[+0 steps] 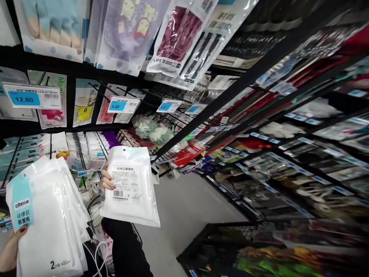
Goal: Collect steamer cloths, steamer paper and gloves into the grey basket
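At the lower left, my left hand [13, 246] grips a stack of white steamer-cloth packets [49, 215], its thumb lying on the front one. That front packet has a pale blue label strip and "2" and "32cm" printed near its bottom. To the right of the stack, my right hand [106, 181] is closed on the left edge of a single steamer-cloth packet [131, 213]. Its printed side with a barcode faces me, and a hang hole shows at the top. Part of the right hand is hidden behind this packet. A black sleeve [123, 246] covers my right arm.
Bagged gloves [54, 23] hang above on a black rack. Price tags [123, 105] stick out from hooks below them. More hanging packets [77, 148] line the lower row. A grey floor aisle [184, 204] runs between shelves. White cord [99, 252] dangles beside my right arm.
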Motion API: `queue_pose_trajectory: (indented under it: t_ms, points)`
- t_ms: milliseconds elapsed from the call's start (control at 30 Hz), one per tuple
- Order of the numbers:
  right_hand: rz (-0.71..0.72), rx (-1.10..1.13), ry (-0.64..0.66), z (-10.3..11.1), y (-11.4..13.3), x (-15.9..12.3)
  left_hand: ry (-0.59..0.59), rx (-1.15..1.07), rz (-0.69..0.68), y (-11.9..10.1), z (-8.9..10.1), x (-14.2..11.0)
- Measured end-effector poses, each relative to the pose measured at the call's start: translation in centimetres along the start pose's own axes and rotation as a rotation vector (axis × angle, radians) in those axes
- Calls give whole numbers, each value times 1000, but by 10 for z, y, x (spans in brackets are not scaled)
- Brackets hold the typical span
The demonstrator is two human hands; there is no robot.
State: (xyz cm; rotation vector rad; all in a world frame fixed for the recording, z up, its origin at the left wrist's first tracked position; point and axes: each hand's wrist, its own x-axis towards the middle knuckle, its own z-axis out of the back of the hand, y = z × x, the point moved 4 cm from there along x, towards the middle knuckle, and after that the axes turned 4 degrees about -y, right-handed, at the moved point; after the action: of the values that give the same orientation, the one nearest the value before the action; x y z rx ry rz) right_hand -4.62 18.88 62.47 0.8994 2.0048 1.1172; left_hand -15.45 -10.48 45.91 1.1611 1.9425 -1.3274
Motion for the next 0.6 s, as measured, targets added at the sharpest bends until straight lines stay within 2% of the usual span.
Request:
queue_pose_trajectory:
  t_ms: [333,433,600]
  points:
    - [-1,-69,102,-22,-2,17,17,-46,27,-1,2,7]
    - [-25,-79,133,-18,-1,12,18,-53,33,0,4,7]
    - [-87,-193,153,2,-5,11,7,-59,22,-2,6,3]
